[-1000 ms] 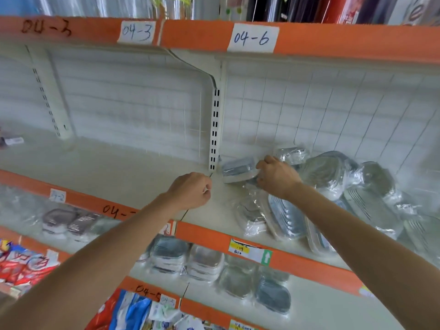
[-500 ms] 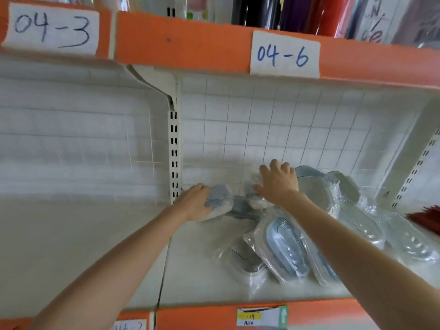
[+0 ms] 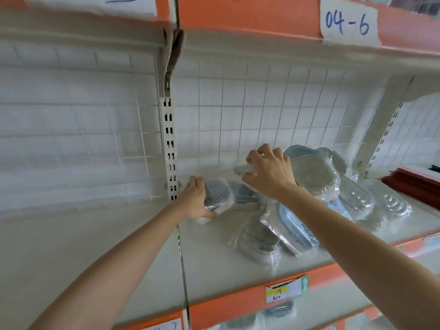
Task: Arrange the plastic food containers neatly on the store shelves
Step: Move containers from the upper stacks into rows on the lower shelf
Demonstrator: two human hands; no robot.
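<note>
Both my hands are up on the cream shelf [image 3: 214,265], bay tagged with the "04-6" label [image 3: 348,22].

Left hand [image 3: 194,201] is at the back left corner, right beside the slotted upright [image 3: 169,148]. Fingers and thumb curl round the left end of a grey-lidded container [image 3: 220,198] in clear wrap, so it grips that one. The container stands on its edge on the shelf, near the wire grid back wall [image 3: 262,110].

Right hand [image 3: 269,173] is higher and to the right, fingers curled, pinching crinkled clear wrap [image 3: 242,166] on a pack near the back wall. Can't tell what's inside that wrap; my hand covers most of it.

Rest of the containers sit in a loose heap right of my hands: a big oval one [image 3: 312,172] leaning behind my right wrist, a blue-rimmed one [image 3: 295,225] tilted on edge under my forearm, a grey stack [image 3: 259,239] in wrap in front of it, and clear ones [image 3: 390,203] lying further right. They overlap and touch.

Red stack of something [image 3: 414,182] is in the next bay right. A price tag [image 3: 285,290] is on the orange shelf edge [image 3: 238,303] below.
</note>
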